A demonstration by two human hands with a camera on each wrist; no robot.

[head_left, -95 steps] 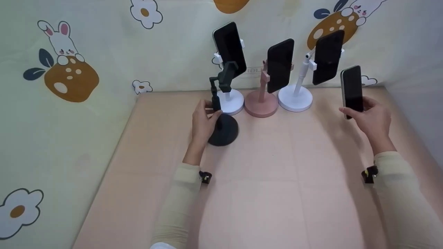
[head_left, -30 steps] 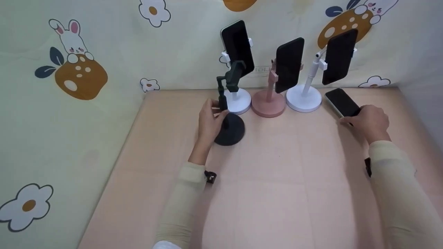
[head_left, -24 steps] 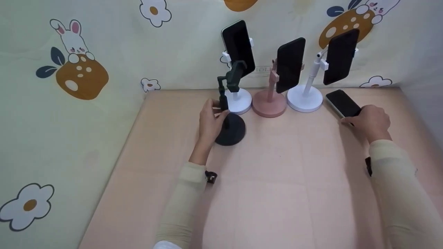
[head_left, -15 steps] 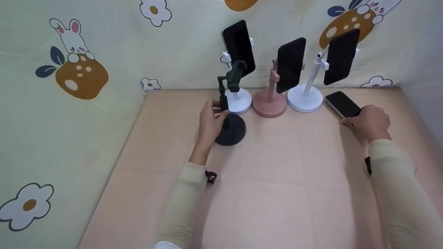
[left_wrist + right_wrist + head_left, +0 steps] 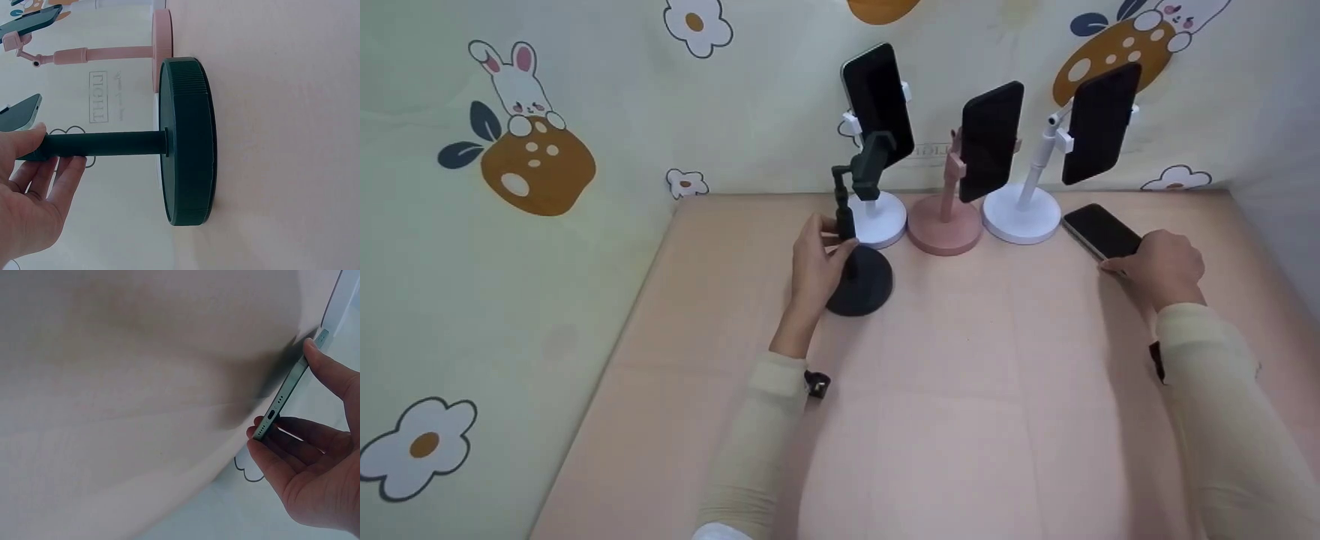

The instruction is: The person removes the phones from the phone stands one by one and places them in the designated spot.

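Note:
My left hand (image 5: 814, 259) grips the post of a dark phone stand (image 5: 862, 283), which looks dark green in the left wrist view. Its round base rests on the table, and its clamp at the top holds nothing. Far to the right, my right hand (image 5: 1164, 264) holds a smartphone (image 5: 1102, 230) by its near end, black screen upward and tilted nearly flat. In the right wrist view, thumb and fingers pinch opposite edges of the phone (image 5: 287, 389), its port edge facing the camera. Whether the far end touches the table cannot be told.
Behind stand a white phone stand (image 5: 885, 221), a pink phone stand (image 5: 943, 229) and another white phone stand (image 5: 1021, 217), each with a phone clamped in it. A patterned backdrop (image 5: 622, 112) rises along the back and left of the pink-covered table (image 5: 945, 390).
My right hand has tipped the phone from upright to nearly flat, and its far end has lowered slightly over the last second. My left hand stays on the dark stand's post.

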